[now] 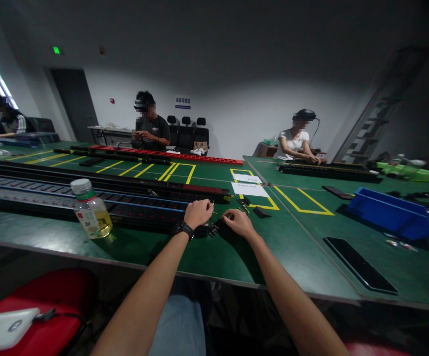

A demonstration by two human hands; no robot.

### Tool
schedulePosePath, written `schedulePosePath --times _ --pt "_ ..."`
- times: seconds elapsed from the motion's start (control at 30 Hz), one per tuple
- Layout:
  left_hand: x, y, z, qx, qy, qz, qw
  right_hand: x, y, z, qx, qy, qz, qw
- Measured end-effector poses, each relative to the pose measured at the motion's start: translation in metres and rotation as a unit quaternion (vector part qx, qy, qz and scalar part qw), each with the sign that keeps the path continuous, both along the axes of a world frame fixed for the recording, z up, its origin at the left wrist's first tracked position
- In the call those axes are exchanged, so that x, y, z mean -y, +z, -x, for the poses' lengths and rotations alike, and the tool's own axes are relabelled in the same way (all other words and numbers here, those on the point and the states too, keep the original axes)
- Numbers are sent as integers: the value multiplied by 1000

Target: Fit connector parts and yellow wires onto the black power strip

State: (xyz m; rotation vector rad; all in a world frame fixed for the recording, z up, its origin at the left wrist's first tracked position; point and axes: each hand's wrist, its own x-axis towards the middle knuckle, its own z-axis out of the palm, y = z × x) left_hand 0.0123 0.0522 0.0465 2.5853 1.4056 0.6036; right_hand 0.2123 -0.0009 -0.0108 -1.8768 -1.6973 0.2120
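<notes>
Both my hands rest on a green worktable at the right end of a long black strip with red dots and blue lines. My left hand, with a black watch on the wrist, is curled in a fist-like pinch on a thin wire or pin. My right hand is curled beside it, fingertips pinched at small black parts lying between the hands. What the right fingers hold is too small to make out.
A drink bottle stands at the left. A blue bin, a flat black plate and white papers lie to the right. Two people sit at the far tables, another at the far left. A red seat carries a white device.
</notes>
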Motion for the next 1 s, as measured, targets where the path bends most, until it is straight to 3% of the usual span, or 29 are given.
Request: schedulePosePath --times 0.23,0.57,0.83,1.0 --pt "-1 0 0 1 -2 5 1000 0 -1 -2 13 -40 -32 999" --pt "-4 -3 0 -11 -9 -15 1000 -5 -7 -4 19 18 -54 998" --pt "-2 -2 0 -20 -11 -16 1000 -7 -8 -11 78 -31 -71 994" --pt "-3 -3 1 -18 -13 -19 1000 -7 -11 -11 45 -27 -79 996"
